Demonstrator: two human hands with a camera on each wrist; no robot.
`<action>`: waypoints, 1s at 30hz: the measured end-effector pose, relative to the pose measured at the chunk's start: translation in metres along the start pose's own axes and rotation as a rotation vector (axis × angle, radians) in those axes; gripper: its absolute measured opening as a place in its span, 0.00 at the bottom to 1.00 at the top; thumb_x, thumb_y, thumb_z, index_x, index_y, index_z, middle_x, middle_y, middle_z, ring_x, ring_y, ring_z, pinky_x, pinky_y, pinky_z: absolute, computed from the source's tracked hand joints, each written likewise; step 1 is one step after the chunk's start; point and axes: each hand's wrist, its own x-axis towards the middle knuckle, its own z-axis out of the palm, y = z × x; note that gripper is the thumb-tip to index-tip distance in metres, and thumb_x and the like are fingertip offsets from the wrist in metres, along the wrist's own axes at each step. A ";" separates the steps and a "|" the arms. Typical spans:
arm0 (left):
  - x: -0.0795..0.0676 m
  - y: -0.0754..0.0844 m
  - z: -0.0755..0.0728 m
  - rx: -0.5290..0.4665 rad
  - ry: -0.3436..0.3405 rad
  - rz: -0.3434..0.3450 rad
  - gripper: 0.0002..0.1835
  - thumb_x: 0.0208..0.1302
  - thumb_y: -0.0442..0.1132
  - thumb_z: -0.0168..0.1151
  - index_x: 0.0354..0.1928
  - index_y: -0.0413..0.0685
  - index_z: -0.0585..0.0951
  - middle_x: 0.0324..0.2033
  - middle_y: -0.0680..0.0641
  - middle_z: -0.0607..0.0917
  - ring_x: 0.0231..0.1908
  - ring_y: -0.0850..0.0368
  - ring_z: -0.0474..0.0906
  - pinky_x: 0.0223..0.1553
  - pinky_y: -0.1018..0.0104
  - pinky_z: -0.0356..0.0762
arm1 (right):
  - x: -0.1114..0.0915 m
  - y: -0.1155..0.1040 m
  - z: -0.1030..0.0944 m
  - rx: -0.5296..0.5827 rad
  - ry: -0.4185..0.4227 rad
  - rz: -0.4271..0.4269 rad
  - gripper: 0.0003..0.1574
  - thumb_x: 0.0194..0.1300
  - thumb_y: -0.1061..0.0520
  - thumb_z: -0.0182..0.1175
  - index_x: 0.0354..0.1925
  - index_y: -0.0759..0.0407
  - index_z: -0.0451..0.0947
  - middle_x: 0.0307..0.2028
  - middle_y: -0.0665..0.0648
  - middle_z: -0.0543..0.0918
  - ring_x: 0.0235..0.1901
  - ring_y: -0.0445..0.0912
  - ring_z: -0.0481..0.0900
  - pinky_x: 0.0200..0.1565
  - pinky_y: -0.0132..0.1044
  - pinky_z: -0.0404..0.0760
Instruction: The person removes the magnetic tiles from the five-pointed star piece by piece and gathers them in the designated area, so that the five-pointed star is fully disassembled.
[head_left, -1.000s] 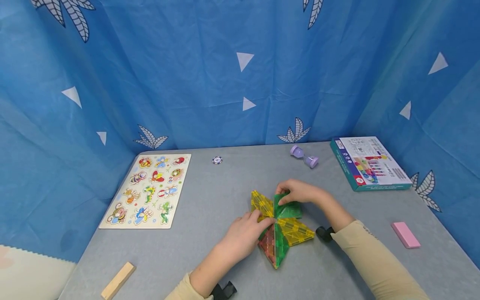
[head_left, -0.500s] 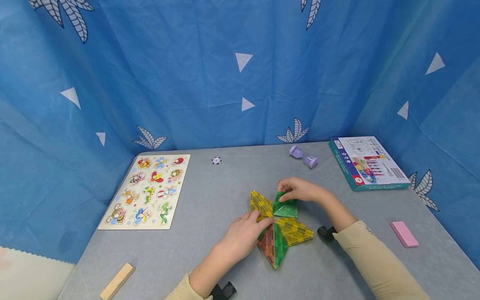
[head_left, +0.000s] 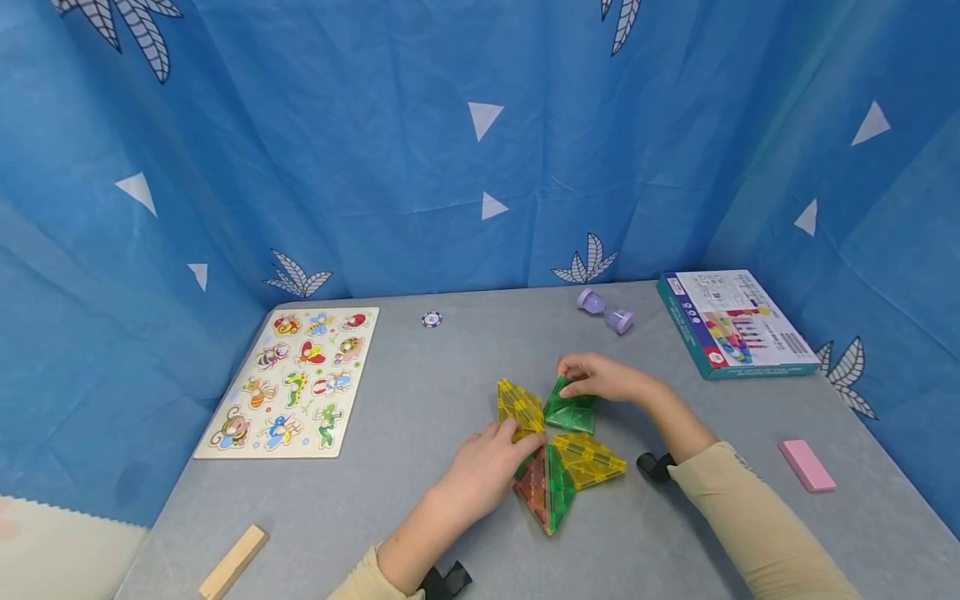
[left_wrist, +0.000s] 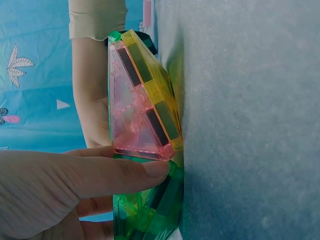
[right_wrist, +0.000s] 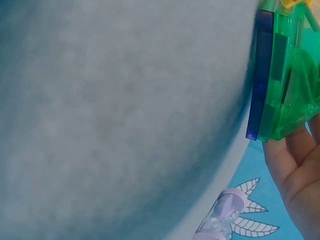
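Observation:
Translucent magnetic tiles form a star-like cluster in the head view, with a yellow part at upper left (head_left: 519, 402), a yellow part at right (head_left: 590, 461), and red (head_left: 533, 492) and green ones (head_left: 559, 490) at the front. My left hand (head_left: 486, 467) holds the cluster near its centre; in the left wrist view the thumb (left_wrist: 125, 175) presses a green tile (left_wrist: 145, 210) below a pink-red one (left_wrist: 135, 107). My right hand (head_left: 600, 379) pinches the back green magnetic tile (head_left: 570, 414), which is tilted. A blue layer (right_wrist: 261, 75) lies against it in the right wrist view.
A wooden insect puzzle board (head_left: 288, 383) lies at left, with a wooden block (head_left: 234, 562) nearer. Behind the cluster are a poker chip (head_left: 432, 319) and a purple hourglass (head_left: 605, 311). A boxed set (head_left: 738, 325) and pink block (head_left: 807, 465) lie at right.
The back green tile has swung left and tilted up in my right hand. A gap now shows between it and the right yellow part. My left hand has stayed in place.

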 end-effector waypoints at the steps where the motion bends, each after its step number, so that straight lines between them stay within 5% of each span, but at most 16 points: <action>1: 0.000 0.000 0.000 0.000 0.001 0.000 0.34 0.52 0.30 0.68 0.60 0.65 0.72 0.39 0.49 0.74 0.29 0.57 0.70 0.19 0.68 0.63 | 0.000 0.000 0.000 0.003 0.000 -0.002 0.07 0.65 0.58 0.57 0.37 0.60 0.69 0.29 0.52 0.74 0.31 0.45 0.71 0.35 0.36 0.70; 10: 0.000 -0.001 -0.001 -0.004 0.008 0.001 0.32 0.53 0.31 0.68 0.60 0.64 0.72 0.41 0.49 0.75 0.32 0.56 0.71 0.21 0.68 0.65 | -0.003 0.004 -0.003 0.087 -0.019 -0.029 0.07 0.67 0.60 0.56 0.38 0.62 0.68 0.31 0.57 0.75 0.33 0.51 0.74 0.36 0.43 0.73; 18: 0.001 -0.002 -0.002 -0.009 0.007 0.009 0.32 0.53 0.30 0.67 0.60 0.63 0.72 0.41 0.49 0.75 0.33 0.56 0.72 0.21 0.69 0.66 | -0.005 0.005 -0.005 0.120 -0.012 -0.040 0.05 0.68 0.64 0.53 0.40 0.64 0.67 0.24 0.58 0.69 0.25 0.51 0.66 0.30 0.40 0.68; 30: 0.000 -0.002 -0.001 0.004 0.010 0.016 0.32 0.54 0.32 0.68 0.60 0.63 0.72 0.42 0.49 0.75 0.32 0.56 0.72 0.22 0.68 0.66 | -0.001 -0.008 0.000 0.162 0.028 -0.041 0.08 0.70 0.60 0.51 0.41 0.63 0.63 0.27 0.70 0.69 0.29 0.57 0.67 0.34 0.44 0.68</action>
